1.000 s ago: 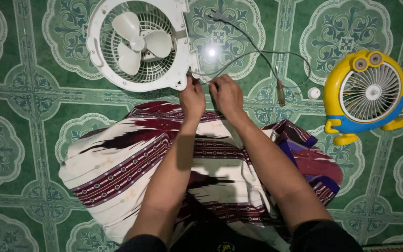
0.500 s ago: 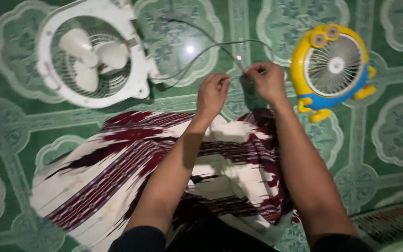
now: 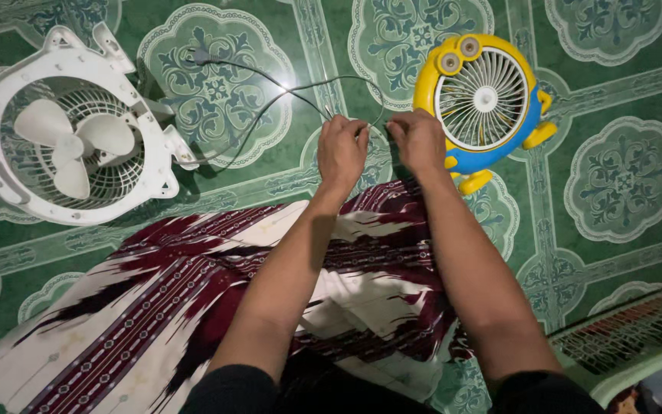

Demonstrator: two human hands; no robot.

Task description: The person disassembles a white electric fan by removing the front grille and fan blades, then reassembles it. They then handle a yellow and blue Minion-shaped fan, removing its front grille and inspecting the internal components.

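both hands pinching thin wire between two fans

fingers first: the left hand (image 3: 342,150) has its fingertips pinched narrow on the thin dark wire (image 3: 270,103), knuckles up. right beside it, the right hand (image 3: 418,141) is curled tight too, fingertips closed on the same wire's end, a small gap between the two hands. the wire runs from the fingers in loose loops across the green patterned floor (image 3: 614,176), back toward the white fan (image 3: 70,138) lying flat at the left, its blades showing through the open grille. just beyond the right hand stands the yellow and blue fan (image 3: 484,96), nearly touching the knuckles. both forearms stretch over a maroon and cream patterned cloth (image 3: 193,291) covering the lap below.
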